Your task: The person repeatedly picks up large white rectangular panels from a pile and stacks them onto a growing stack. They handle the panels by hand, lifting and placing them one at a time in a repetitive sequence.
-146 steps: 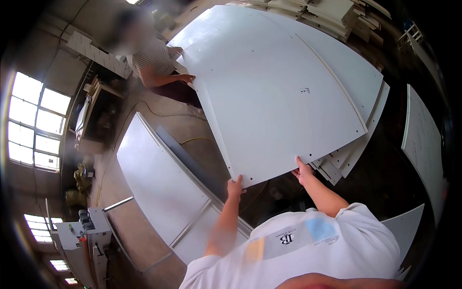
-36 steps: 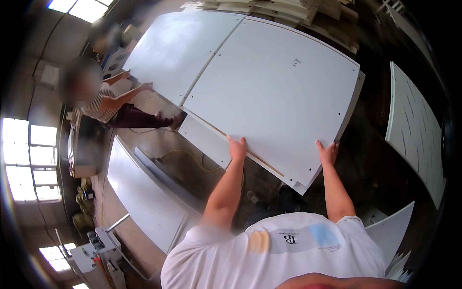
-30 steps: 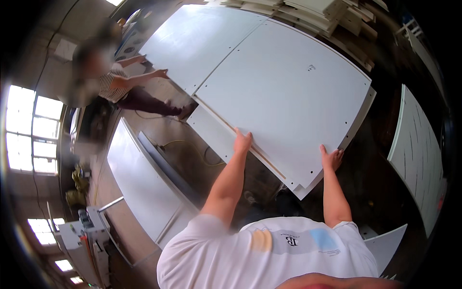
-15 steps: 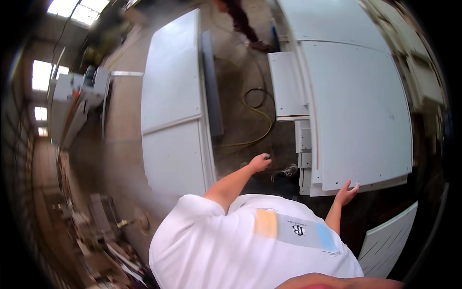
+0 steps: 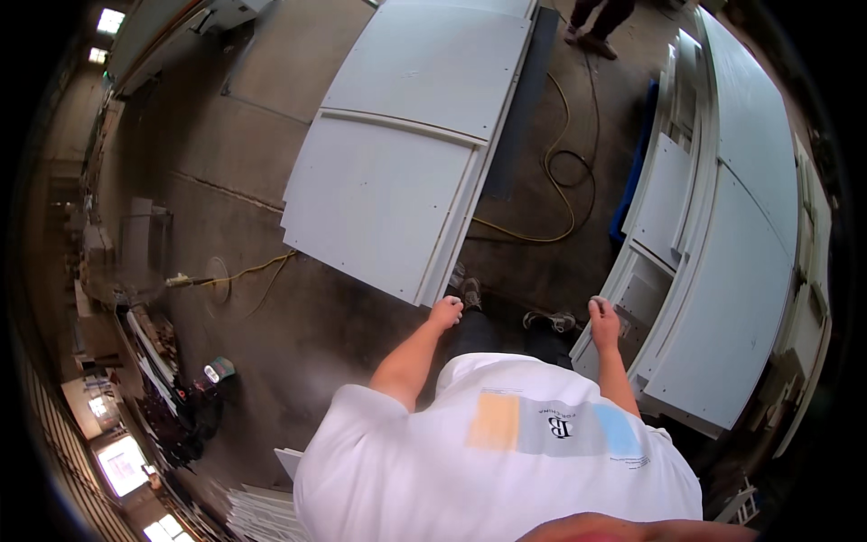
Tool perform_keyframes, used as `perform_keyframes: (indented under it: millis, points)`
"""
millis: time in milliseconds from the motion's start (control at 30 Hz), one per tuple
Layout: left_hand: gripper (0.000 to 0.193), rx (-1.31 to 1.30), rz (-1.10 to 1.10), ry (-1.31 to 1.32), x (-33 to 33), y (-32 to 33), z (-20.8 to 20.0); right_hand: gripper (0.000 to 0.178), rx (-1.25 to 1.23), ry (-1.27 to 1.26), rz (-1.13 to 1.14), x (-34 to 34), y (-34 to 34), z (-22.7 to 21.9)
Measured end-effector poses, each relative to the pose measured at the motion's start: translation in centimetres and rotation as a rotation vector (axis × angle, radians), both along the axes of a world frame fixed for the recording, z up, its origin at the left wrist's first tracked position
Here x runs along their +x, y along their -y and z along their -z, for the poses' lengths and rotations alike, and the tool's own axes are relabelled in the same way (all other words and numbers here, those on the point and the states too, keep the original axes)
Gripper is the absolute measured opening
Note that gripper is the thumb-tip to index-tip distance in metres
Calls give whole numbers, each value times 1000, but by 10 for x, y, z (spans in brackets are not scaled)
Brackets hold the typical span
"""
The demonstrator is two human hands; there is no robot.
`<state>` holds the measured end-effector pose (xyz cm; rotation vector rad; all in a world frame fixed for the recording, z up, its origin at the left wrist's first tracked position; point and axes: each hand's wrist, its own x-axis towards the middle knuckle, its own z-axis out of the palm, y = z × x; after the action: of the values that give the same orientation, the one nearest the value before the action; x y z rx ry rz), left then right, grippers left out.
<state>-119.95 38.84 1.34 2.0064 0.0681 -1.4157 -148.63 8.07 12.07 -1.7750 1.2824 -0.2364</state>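
My left hand (image 5: 445,313) is closed in front of me, beside the near corner of a stack of white panels (image 5: 370,199). Whether it touches that corner, or has anything small in it, I cannot make out. The top panels of this stack have small dark holes near their edges. My right hand (image 5: 604,322) is raised with its fingers curled together, and nothing shows in it. It is close to the left side of a second stack of white panels (image 5: 722,307), where narrower white boards (image 5: 657,203) stick out lower down.
Between the stacks, a yellow hose (image 5: 567,203) and a dark cable coil lie on the concrete floor (image 5: 226,244). A person's legs (image 5: 601,23) stand at the far end. A blue edge (image 5: 635,167) runs along the right stack. White strips (image 5: 262,515) lie at lower left.
My view has turned left, so both stacks appear further right. My right hand has left the right stack's near edge and its fingers have curled. My left hand is now by the left stack's corner.
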Motion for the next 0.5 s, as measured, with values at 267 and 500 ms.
perform_keyframes:
  millis: [267, 500]
  points:
    - [23, -24, -171, -135, 60, -78, 12, 30, 152, -212, -457, 106, -54, -13]
    - [18, -1, -160, -218, 104, -105, 34, 34, 213, -281, -290, 88, -37, -16]
